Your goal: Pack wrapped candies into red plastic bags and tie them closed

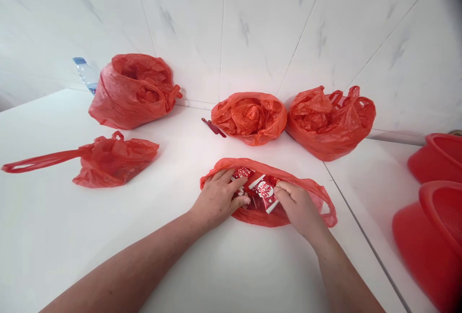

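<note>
White tiles (260, 29) with grey veining stand behind a white counter (216, 274). On it, an open red plastic bag (267, 219) lies between the two hands, and inside it, just beside the right hand (298, 207), sits a red-and-white packet (267, 190). That hand is closed on the packet's near edge, thumb against fingers. The left hand (218, 197) reaches over the bag's other side, thumb and forefinger apart above more packets (242, 172) (its other fingertips are partly hidden by the bag).

Beyond the hands, a rounded red bag (249, 116) stands near the wall, with small dark-red strips (213, 128) at its left side. Past the right hand stands a handled red bag (332, 125); farther out to its right are two red basins (415, 236). Left of the left hand lies a slumped red bag (113, 161), with a bulky red bag (130, 96) and a clear bottle (85, 73) behind it.
</note>
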{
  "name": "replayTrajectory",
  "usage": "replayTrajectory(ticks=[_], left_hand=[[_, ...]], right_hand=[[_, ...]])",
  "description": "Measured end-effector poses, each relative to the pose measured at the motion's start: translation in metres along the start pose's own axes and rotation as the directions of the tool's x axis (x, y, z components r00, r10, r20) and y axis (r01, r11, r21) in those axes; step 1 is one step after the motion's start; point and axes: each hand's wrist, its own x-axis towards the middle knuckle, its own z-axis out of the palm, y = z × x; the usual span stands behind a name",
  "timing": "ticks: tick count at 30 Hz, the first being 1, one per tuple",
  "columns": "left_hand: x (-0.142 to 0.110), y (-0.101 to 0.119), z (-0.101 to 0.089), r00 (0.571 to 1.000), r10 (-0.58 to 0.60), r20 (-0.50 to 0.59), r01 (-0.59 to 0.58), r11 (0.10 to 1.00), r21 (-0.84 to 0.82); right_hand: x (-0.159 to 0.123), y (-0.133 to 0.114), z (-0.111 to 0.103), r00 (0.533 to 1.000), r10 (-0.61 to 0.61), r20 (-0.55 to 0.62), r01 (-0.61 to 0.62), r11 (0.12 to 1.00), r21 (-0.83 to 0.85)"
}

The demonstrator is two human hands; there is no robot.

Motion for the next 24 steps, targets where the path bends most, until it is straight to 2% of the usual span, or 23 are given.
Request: replayTrajectory(ticks=[7, 10, 14, 18, 24], left_hand=[[0.002, -0.002, 0.001, 0.998, -0.014, -0.068, 0.013, 1.000, -0.021], [0.003, -0.002, 0.000, 0.997, 0.005, -0.076, -0.009, 0.999, -0.052], [0.003, 0.000, -0.002, 0.997, 0.032, -0.066, -0.037, 0.997, -0.067], [0.001, -0.001, 0.001, 0.997, -0.003, -0.075, 0.005, 1.000, 0.026], [0.001, -0.005, 0.002, 0.996, 0.016, -0.087, -0.017, 1.000, -0.007]], right_hand=[[0.003, -0.003, 0.000, 0.972, 0.046, -0.232, -0.076, 0.989, -0.124], [0.002, -0.004, 0.002, 0.964, 0.035, -0.263, -0.078, 0.985, -0.155], [0.003, -0.001, 0.006, 0.974, -0.001, -0.228, -0.050, 0.975, -0.216], [0.006, 0.004, 0.012, 0.986, 0.019, -0.167, -0.068, 0.953, -0.294], [0.005, 0.007, 0.015, 0.993, -0.064, -0.104, 0.027, 0.945, -0.325]])
